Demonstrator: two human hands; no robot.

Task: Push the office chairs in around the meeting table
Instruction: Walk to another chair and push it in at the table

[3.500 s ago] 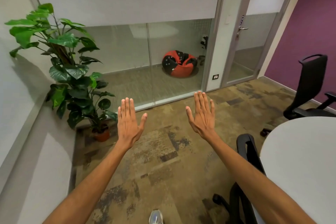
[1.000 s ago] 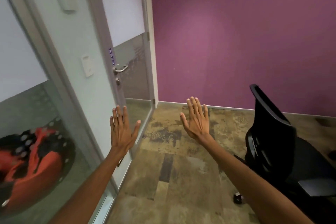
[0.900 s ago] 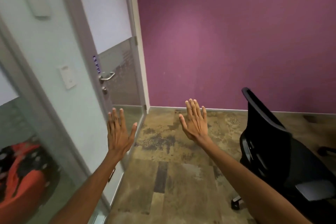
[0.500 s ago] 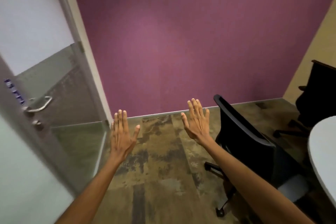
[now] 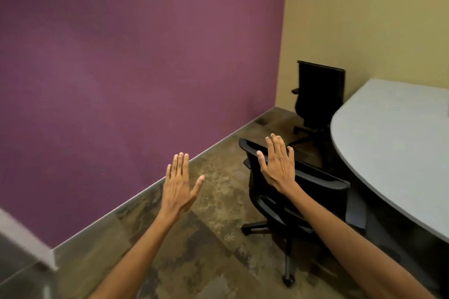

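the near office chair (image 5: 298, 192) stands just beside the counter (image 5: 398, 143), backrest facing the person, its top edge running left to right. the right hand (image 5: 278, 165), flat and empty, is nearer; the left hand (image 5: 178, 188) is spread wide over the floor.

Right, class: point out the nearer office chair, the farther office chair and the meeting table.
Nearer office chair (image 5: 313, 178): head view, on the top edge of its backrest.
Farther office chair (image 5: 320, 90): head view, on the middle of its backrest.
Meeting table (image 5: 393, 138): head view, on its bare grey top.
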